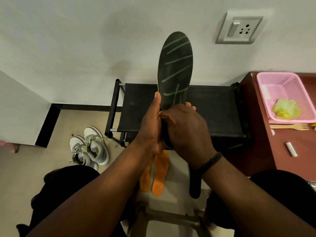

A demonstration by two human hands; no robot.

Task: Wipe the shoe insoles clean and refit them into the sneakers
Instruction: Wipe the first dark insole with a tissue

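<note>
While the left hand (150,127) grips the dark insole (175,65) upright, the right hand (184,127) pinches something pale at its heel: wiping step; next, stroke toward the toe. Sneakers (89,147) wait on floor.

Upright dark striped insole (175,65)

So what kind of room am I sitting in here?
Probably a room at home, near where shoes are kept: a low black shoe rack against a plain wall with a socket, grey sneakers on the tiled floor.
</note>
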